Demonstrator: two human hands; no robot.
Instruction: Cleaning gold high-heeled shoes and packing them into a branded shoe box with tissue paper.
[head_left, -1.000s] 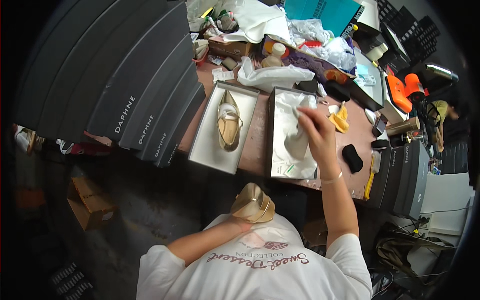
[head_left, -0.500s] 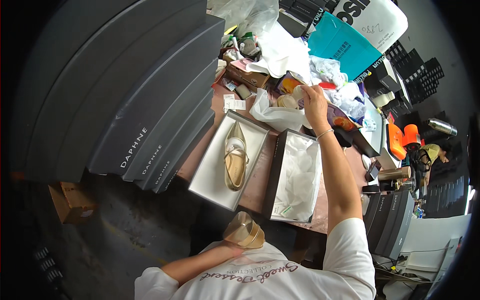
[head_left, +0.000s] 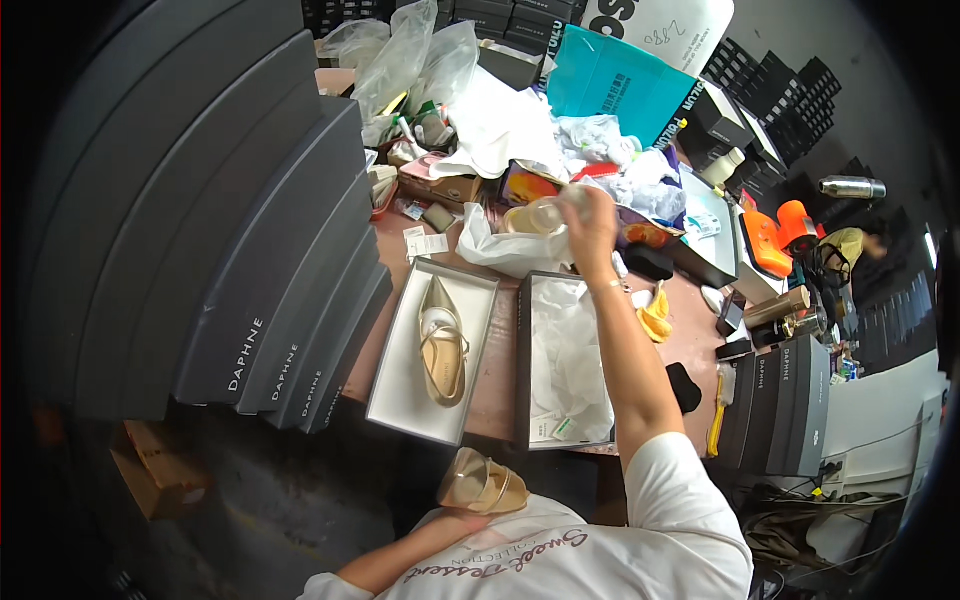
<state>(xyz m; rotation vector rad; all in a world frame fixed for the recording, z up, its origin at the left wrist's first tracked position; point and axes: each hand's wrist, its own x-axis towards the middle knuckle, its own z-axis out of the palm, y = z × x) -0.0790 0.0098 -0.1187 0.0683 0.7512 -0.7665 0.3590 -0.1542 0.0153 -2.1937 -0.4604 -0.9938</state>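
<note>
- Left hand (head_left: pixel 466 522), lower centre of frame: fingers mostly hidden, apparently grasping a gold strappy shoe (head_left: pixel 468 486) from below, in front of the white shirt, off the desk (head_left: pixel 500 385).
- Right hand (head_left: pixel 592 228), upper centre: fingers closed about the top of a pale see-through bottle (head_left: pixel 536 217). Bottle leans toward the hand; cap on or off, cannot tell.
- Risk, bottle: gripped near the top only; a loose hold could tip it onto the white wrapping (head_left: pixel 490 243) beside it. If uncapped, likely a spill.
- Risk, shoe: one hand, nothing firm seen below. A slack hold, with attention on the bottle, could drop it.
- Risk, sleeve or forearm: arm passes over the right side of the tissue box; a low sweep could drag paper out.
- Left open box (head_left: pixel 392 402), centre: pale inside, one gold shoe (head_left: pixel 443 368) lying in it, toe toward the top of frame.
- Right open box (head_left: pixel 524 370), just beside: crumpled white tissue (head_left: pixel 572 345), small packets (head_left: pixel 562 430) at the near end.
- Purple-orange carton (head_left: pixel 645 234), upper centre: crumpled clear plastic (head_left: pixel 655 195) heaped in it.
- Brown carton (head_left: pixel 160 470), lower left, on the floor: contents cannot be made out.
</note>
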